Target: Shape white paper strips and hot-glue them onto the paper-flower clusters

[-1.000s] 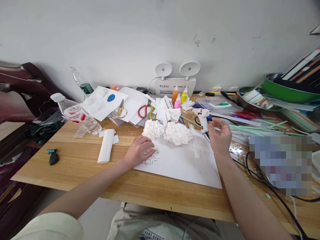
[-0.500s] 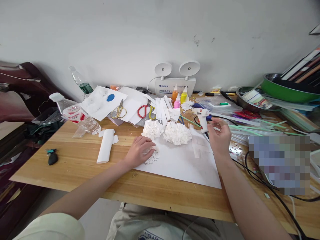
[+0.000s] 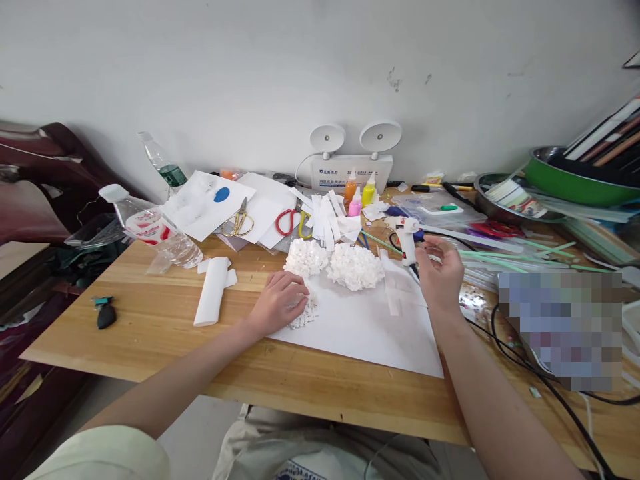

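My left hand (image 3: 281, 301) curls its fingers and thumb over a small ruffled white paper piece (image 3: 305, 319), part of which is hidden beneath the hand. Two larger ruffled white clusters (image 3: 355, 267) sit just beyond it, side by side on a white sheet (image 3: 360, 333). On the right, a white glue gun (image 3: 407, 240) stands with its nozzle toward the left. My right hand (image 3: 441, 272) hovers close beside its handle, fingers loosely bent and apart, with nothing visible in them.
A white paper roll (image 3: 211, 293) and a water bottle (image 3: 157, 230) stand left. Scissors (image 3: 240, 220), paper strips (image 3: 327, 220) and paint bottles (image 3: 369, 192) lie behind. Black cables (image 3: 520, 360), straws (image 3: 525, 257) and a green bowl (image 3: 575, 183) crowd the right.
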